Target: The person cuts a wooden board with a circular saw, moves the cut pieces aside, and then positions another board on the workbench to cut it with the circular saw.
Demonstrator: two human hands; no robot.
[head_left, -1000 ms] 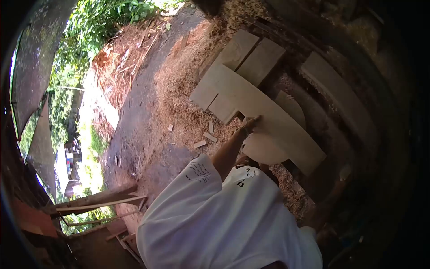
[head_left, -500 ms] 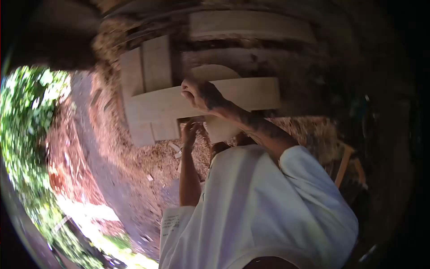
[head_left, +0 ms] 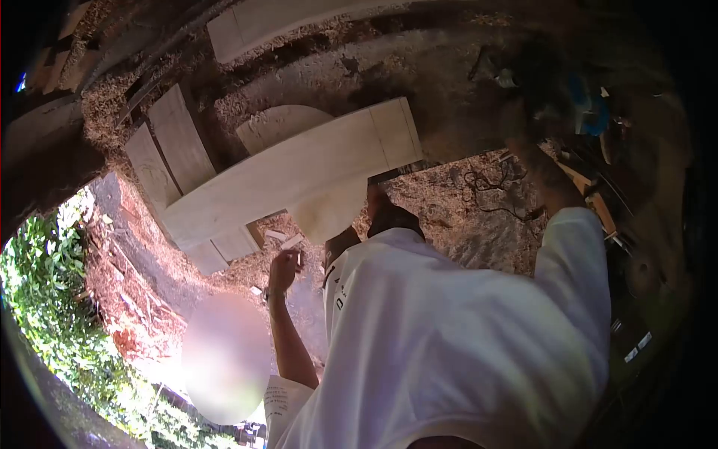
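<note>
Above sawdusty ground [head_left: 464,217], right hand [head_left: 523,138] has left the board [head_left: 299,172], grip unclear; left hand [head_left: 284,266] loosely curled.

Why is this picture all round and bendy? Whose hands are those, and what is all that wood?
There is no machine here, only a person working with bare hands. The picture comes from a small camera worn on that person's head, looking down. Its lens bends everything into a circle with dark edges.

The big white shape is the person's shirt. The left hand is lifted, with the fingers curled. I cannot tell whether it holds anything. The right arm stretches toward a shadowy corner near something blue. The hand itself is too dark to see.

On the ground a long pale board lies across shorter planks. Sawdust is scattered all around. Green plants grow in the sunshine at the left.
</note>
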